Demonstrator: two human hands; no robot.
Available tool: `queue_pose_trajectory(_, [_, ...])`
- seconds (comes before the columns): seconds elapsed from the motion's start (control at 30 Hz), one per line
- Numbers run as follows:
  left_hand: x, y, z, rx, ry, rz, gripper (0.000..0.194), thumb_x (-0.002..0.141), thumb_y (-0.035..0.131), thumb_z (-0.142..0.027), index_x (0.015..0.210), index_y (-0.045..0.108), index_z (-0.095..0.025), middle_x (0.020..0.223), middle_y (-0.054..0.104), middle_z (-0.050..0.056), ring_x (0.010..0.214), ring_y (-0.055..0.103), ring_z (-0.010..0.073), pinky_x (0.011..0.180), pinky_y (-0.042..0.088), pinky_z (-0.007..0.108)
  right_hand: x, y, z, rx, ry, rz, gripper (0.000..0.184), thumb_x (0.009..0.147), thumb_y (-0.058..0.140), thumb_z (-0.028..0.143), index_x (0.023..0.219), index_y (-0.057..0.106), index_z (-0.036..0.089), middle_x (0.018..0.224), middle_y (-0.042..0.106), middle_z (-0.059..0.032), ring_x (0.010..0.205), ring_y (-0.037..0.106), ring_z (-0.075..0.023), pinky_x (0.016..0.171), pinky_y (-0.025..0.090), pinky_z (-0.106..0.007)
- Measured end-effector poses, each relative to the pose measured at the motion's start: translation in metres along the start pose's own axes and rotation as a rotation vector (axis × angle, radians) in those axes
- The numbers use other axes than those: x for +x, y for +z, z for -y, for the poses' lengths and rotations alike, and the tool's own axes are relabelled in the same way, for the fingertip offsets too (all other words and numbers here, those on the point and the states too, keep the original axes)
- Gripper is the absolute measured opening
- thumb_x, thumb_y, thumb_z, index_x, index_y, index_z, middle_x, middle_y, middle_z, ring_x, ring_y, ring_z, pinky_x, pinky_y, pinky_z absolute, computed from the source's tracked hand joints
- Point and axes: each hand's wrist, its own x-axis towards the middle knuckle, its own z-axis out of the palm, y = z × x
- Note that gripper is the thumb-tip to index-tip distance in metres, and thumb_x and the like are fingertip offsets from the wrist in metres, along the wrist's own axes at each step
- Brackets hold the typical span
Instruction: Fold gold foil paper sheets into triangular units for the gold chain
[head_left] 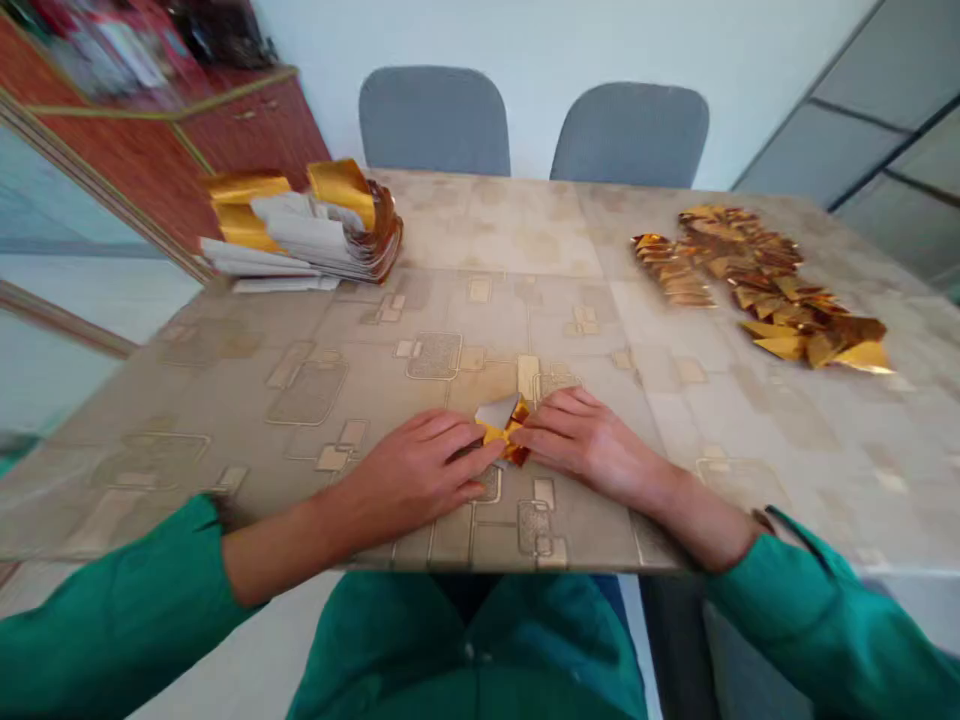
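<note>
Between my two hands, low over the near part of the table, is a small piece of gold foil paper (pixel 496 416) with a pale underside, partly folded. My left hand (pixel 427 460) has its fingertips closed on the paper's left side. From the right, the bunched fingers of my right hand (pixel 581 435) press on its other edge. My fingertips cover parts of the paper, so its full shape is hidden.
A stack of gold and white paper sheets (pixel 322 235) lies at the table's far left. Several folded gold pieces (pixel 757 275) are heaped at the right. Two grey chairs (pixel 435 120) stand behind the patterned table (pixel 360 380), and a wooden cabinet (pixel 247 135) stands at the left.
</note>
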Motion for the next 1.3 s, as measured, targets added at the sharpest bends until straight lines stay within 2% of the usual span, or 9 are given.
queue_pose_trajectory(0.17, [-0.006, -0.006, -0.009, -0.014, -0.034, 0.043, 0.041, 0.095, 0.062, -0.036, 0.130, 0.057, -0.017, 0.122, 0.060, 0.016, 0.111, 0.057, 0.0301, 0.094, 0.051, 0.047, 0.005, -0.001, 0.001, 0.123, 0.039, 0.023, 0.024, 0.102, 0.050, 0.031, 0.094, 0.070, 0.020, 0.096, 0.069, -0.0052, 0.095, 0.056, -0.0189, 0.084, 0.043, -0.034])
queue_pose_trajectory(0.33, [-0.008, -0.007, -0.009, -0.029, -0.043, 0.064, 0.044, 0.095, 0.061, -0.040, 0.134, 0.055, -0.020, 0.125, 0.059, 0.015, 0.113, 0.056, 0.0309, 0.095, 0.051, 0.047, 0.004, 0.001, -0.005, 0.280, 0.067, -0.016, 0.020, 0.099, 0.056, 0.033, 0.095, 0.072, 0.022, 0.100, 0.069, -0.0055, 0.095, 0.059, -0.0184, 0.085, 0.044, -0.035])
queue_pose_trajectory(0.43, [-0.008, -0.006, -0.010, -0.051, -0.069, 0.055, 0.056, 0.095, 0.062, -0.041, 0.141, 0.047, -0.013, 0.125, 0.060, 0.017, 0.114, 0.056, 0.0310, 0.095, 0.051, 0.047, 0.002, 0.003, -0.009, 0.370, 0.085, -0.035, 0.015, 0.097, 0.060, 0.030, 0.095, 0.072, 0.023, 0.102, 0.068, -0.0041, 0.096, 0.059, -0.0171, 0.086, 0.043, -0.034])
queue_pose_trajectory(0.53, [-0.009, -0.005, -0.011, -0.052, -0.076, 0.060, 0.050, 0.095, 0.061, -0.040, 0.134, 0.053, -0.011, 0.124, 0.060, 0.017, 0.113, 0.056, 0.0310, 0.097, 0.050, 0.047, 0.004, 0.003, -0.009, 0.421, 0.123, -0.016, 0.013, 0.097, 0.060, 0.029, 0.094, 0.071, 0.022, 0.101, 0.068, -0.0033, 0.097, 0.059, -0.0165, 0.089, 0.041, -0.035])
queue_pose_trajectory(0.73, [-0.009, -0.005, -0.009, -0.040, -0.066, 0.090, 0.042, 0.094, 0.062, -0.039, 0.129, 0.058, -0.016, 0.124, 0.060, 0.015, 0.114, 0.056, 0.0313, 0.095, 0.050, 0.048, 0.014, 0.004, -0.001, 0.406, 0.234, -0.008, 0.010, 0.094, 0.061, 0.021, 0.085, 0.066, 0.019, 0.087, 0.066, -0.0020, 0.087, 0.058, -0.0164, 0.084, 0.039, -0.034])
queue_pose_trajectory(0.93, [-0.009, -0.008, -0.006, -0.094, -0.082, 0.060, 0.043, 0.097, 0.057, -0.039, 0.129, 0.056, -0.011, 0.126, 0.061, 0.015, 0.114, 0.055, 0.0298, 0.100, 0.048, 0.047, 0.018, 0.014, 0.002, 0.340, 0.325, -0.028, 0.012, 0.087, 0.062, 0.015, 0.075, 0.060, 0.018, 0.078, 0.063, -0.0014, 0.077, 0.055, -0.0154, 0.076, 0.036, -0.032])
queue_pose_trajectory(1.03, [-0.007, -0.008, -0.008, -0.092, -0.101, 0.069, 0.047, 0.095, 0.060, -0.042, 0.131, 0.055, -0.011, 0.124, 0.061, 0.015, 0.113, 0.055, 0.0301, 0.098, 0.048, 0.046, 0.019, 0.015, 0.003, 0.346, 0.337, -0.046, 0.013, 0.086, 0.061, 0.014, 0.074, 0.059, 0.018, 0.076, 0.062, -0.0011, 0.075, 0.054, -0.0149, 0.074, 0.035, -0.031])
queue_pose_trajectory(1.2, [-0.005, -0.009, -0.013, -0.030, -0.077, 0.107, 0.062, 0.089, 0.066, -0.053, 0.141, 0.049, -0.023, 0.125, 0.059, 0.015, 0.113, 0.055, 0.0325, 0.093, 0.050, 0.047, 0.019, 0.014, 0.004, 0.366, 0.357, -0.045, 0.013, 0.086, 0.063, 0.016, 0.075, 0.058, 0.018, 0.076, 0.062, -0.0008, 0.075, 0.054, -0.0149, 0.074, 0.035, -0.031])
queue_pose_trajectory(1.3, [-0.006, -0.007, -0.014, -0.010, -0.067, 0.104, 0.062, 0.090, 0.063, -0.056, 0.140, 0.051, -0.020, 0.124, 0.058, 0.017, 0.114, 0.054, 0.0329, 0.094, 0.049, 0.048, 0.018, 0.015, 0.006, 0.369, 0.385, -0.038, 0.011, 0.087, 0.063, 0.016, 0.077, 0.057, 0.018, 0.078, 0.062, -0.0012, 0.077, 0.054, -0.0157, 0.076, 0.036, -0.032])
